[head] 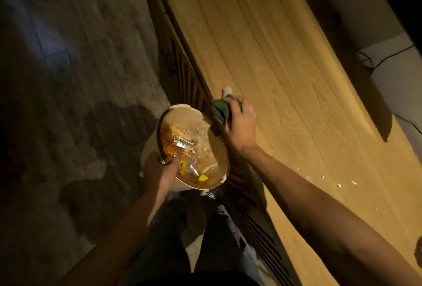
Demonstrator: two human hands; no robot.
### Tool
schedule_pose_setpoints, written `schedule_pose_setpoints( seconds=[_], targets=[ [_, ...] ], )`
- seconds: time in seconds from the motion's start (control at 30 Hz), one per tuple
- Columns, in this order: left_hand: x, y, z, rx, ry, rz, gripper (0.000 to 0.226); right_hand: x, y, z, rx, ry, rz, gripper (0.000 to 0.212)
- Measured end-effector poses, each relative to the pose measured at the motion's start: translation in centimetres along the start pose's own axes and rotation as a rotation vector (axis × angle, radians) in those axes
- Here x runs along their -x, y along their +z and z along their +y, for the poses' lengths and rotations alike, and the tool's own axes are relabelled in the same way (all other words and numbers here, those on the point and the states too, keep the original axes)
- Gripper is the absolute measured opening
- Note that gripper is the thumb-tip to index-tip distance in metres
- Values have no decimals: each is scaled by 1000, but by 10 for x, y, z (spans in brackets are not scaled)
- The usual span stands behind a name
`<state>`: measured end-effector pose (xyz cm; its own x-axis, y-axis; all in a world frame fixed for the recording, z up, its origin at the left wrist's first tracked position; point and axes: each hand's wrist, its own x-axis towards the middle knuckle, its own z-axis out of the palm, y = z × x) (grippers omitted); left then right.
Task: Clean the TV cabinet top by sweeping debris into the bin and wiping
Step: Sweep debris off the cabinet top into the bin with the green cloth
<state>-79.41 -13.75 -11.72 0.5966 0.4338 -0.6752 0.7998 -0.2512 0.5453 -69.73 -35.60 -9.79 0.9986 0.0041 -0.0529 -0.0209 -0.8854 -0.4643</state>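
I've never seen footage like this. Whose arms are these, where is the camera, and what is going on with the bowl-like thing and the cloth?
There is no machine here: the picture comes from one wide-angle camera worn on a person's head, looking down at their own two bare arms. The left hand grips the rim of a round cream-coloured bin, held against the front edge of the long wooden TV cabinet top. Inside the bin lie wrappers and scraps. The right hand holds a bunched dark green cloth at the cabinet's edge, just above the bin; a small white scrap sits beside the cloth. A few small white crumbs lie on the wood nearer the person. The floor is at the left.
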Motion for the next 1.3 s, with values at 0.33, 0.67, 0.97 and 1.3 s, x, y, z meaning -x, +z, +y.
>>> schedule_pose_setpoints(
  seconds=[0.33, 0.67, 0.97, 1.3],
  targets=[
    [23, -5, -22, -49, 87, -107, 34, 111, 3, -18, -146, -16, -128, 49],
    [69, 23, -53, -142, 171, 15, 34, 103, -141, 148, -280, 376, 343, 38],
    [99, 46, -75, -100, 152, 188, 38, 147, -213, 350, -80, 1026, 445, 39],
    [106, 55, -88, -159, 171, 134, 28, 214, -141, 279, 16, 619, 337, 51]
  ],
)
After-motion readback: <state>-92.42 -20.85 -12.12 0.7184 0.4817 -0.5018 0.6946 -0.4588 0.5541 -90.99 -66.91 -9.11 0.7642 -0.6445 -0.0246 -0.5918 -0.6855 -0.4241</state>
